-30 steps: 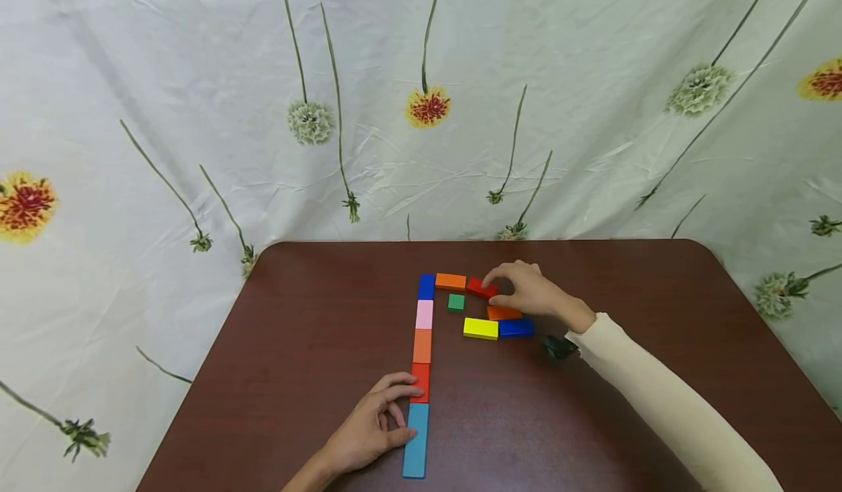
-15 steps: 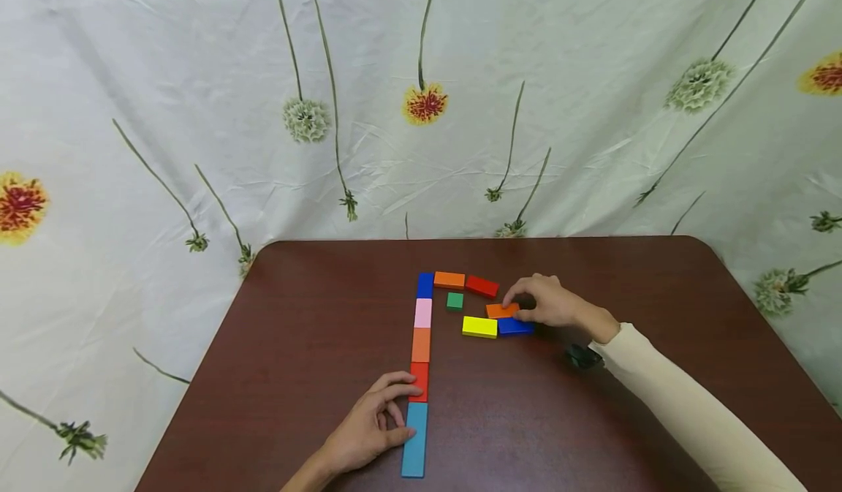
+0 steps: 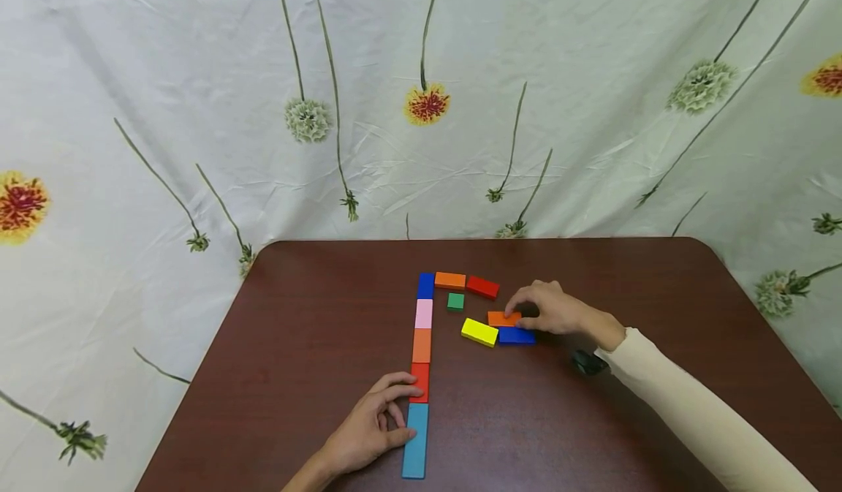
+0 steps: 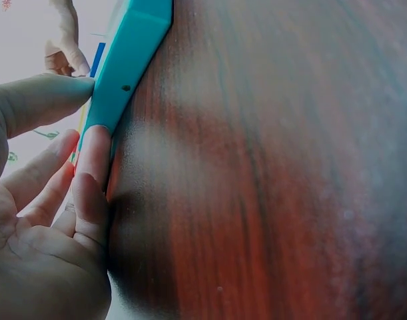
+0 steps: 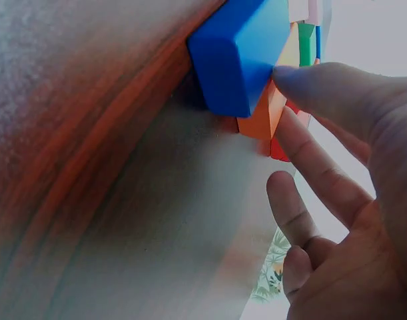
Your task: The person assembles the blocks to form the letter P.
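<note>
Right hand [image 3: 559, 309]: fingertips pinching a flat orange block [image 3: 503, 319], which lies against a blue block [image 3: 516, 336] beside a yellow block [image 3: 479, 332]. Left hand [image 3: 368, 430]: fingers loosely bent, thumb and fingertips pressed to the side of a long teal block [image 3: 415, 441] and the red block [image 3: 419, 382] above it, steadying a vertical column. Likely risk: a sideways nudge may skew the neighbouring smooth, matte rectangular blocks, which slide easily on the polished wood-grain surface [image 3: 316, 346].
</note>
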Available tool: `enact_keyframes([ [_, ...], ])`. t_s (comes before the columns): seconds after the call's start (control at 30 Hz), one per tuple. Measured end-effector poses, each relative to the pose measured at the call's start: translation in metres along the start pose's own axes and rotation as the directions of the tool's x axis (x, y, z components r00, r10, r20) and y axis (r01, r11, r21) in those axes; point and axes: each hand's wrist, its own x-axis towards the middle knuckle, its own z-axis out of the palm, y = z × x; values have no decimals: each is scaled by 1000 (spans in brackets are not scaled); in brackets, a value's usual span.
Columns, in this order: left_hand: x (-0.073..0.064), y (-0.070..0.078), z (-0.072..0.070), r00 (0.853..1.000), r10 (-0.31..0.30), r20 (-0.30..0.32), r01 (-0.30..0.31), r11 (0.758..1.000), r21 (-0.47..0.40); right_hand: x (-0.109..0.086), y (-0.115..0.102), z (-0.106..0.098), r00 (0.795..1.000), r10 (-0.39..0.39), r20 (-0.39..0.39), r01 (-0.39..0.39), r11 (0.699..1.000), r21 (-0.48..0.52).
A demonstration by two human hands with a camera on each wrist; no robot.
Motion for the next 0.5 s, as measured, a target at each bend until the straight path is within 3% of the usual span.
enact_keyframes([
  [0.3, 0, -1, 0, 1000, 16, 2, -16, 1000, 9, -7, -7, 4, 998, -42, 48, 41, 999, 23],
  [0.5, 0, 0, 0, 1000, 12, 0, -12, 1000, 9, -10, -12, 10, 995, -62, -76, 51, 989, -142],
])
